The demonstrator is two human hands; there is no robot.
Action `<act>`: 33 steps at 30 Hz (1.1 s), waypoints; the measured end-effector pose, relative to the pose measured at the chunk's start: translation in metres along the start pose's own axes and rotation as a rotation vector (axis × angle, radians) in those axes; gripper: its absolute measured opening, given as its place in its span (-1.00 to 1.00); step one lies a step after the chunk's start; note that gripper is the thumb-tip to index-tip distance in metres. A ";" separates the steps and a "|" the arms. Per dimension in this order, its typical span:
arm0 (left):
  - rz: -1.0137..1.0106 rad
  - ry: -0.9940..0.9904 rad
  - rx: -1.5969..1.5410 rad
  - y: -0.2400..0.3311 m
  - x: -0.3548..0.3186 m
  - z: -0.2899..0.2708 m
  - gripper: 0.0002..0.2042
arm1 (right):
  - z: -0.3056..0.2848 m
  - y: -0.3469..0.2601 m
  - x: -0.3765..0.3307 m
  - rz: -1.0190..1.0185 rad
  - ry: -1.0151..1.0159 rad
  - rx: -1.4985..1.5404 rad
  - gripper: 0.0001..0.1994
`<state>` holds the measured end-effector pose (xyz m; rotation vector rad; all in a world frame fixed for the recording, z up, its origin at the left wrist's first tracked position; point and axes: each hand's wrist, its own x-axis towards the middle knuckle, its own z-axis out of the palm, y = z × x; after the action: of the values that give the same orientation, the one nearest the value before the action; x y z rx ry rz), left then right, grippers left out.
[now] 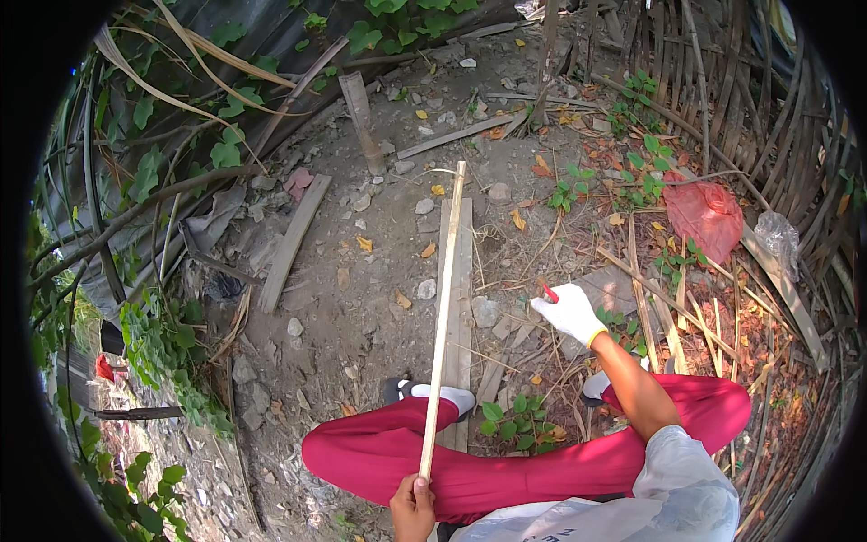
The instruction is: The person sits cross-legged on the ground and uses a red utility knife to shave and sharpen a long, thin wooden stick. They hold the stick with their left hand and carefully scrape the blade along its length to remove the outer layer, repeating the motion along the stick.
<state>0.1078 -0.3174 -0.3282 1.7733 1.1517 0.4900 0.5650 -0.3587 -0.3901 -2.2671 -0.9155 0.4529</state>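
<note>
A long pale bamboo strip [444, 316] runs away from me, from my lap to past the far end of a board. My bare left hand [414, 508] is closed round its near end, with the thumb on top. Close to the strip's far tip, a thin curled shaving [441, 171] sticks out to the left. My right hand [571, 313], in a white glove with a yellow cuff, is closed on a red-handled tool [551, 294], off to the right of the strip. Most of that tool is hidden by the glove, so its kind cannot be made out.
A flat grey board [462, 271] lies on the dirt under the strip. Another plank [296, 242] lies left, near an upright stake [362, 125]. Red plastic bag [704, 215], split sticks and a slatted fence [750, 90] stand right. Vines and branches [144, 194] crowd the left.
</note>
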 end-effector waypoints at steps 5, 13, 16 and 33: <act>-0.064 -0.014 -0.094 -0.012 -0.009 0.010 -0.68 | 0.013 -0.043 -0.018 -0.124 -0.059 -0.069 -0.56; -0.529 -0.263 -0.513 0.018 0.011 0.014 -0.70 | 0.051 -0.089 -0.064 -0.457 -0.158 -0.127 -0.67; -0.624 -0.336 -0.675 0.040 0.038 0.014 -0.70 | 0.056 -0.106 -0.075 -0.511 -0.260 -0.189 -0.74; -0.570 -0.448 -0.794 0.065 0.111 0.079 -0.71 | 0.050 -0.101 -0.049 -0.381 -0.086 -0.344 -0.79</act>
<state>0.2501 -0.2684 -0.3274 0.7628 0.9004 0.1442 0.4545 -0.3163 -0.3546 -2.3036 -1.5312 0.2359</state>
